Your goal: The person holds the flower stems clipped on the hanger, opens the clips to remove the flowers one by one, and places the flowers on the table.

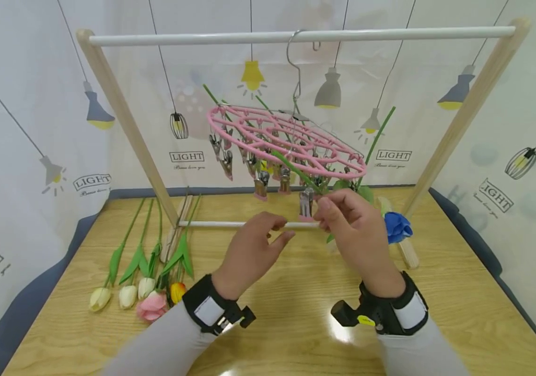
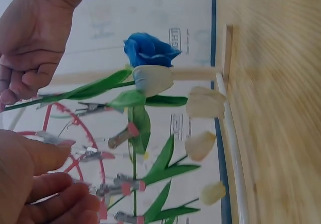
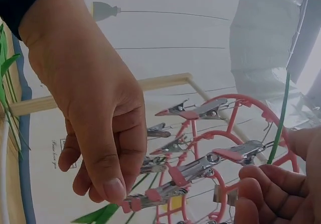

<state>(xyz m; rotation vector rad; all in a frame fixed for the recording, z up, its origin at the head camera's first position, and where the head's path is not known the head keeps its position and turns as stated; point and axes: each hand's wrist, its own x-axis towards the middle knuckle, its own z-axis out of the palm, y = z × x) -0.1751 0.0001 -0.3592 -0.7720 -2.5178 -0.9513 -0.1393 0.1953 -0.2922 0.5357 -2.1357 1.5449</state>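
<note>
My right hand (image 1: 354,227) pinches a green flower stem (image 1: 298,171) between thumb and fingers, below the near rim of a pink round clip hanger (image 1: 249,138). In the left wrist view that stem runs toward a blue flower (image 2: 150,49) and a white tulip (image 2: 154,80); which bloom it carries I cannot tell. The left hand (image 1: 254,248) hovers left of the lowest clips, fingers loosely bent and thumb apart, holding nothing. Close to its fingertips hang metal clips with pink tips (image 3: 195,169). Several white tulips (image 2: 200,146) hang bloom-down from the hanger.
A wooden rack with a white top rod (image 1: 202,39) carries the hanger by its metal hook (image 1: 293,62). On the table's left lie several tulips (image 1: 128,296), among them a yellow-orange one (image 1: 177,292), and a pink flower (image 1: 152,306). The lower rod (image 1: 216,224) crosses behind my hands.
</note>
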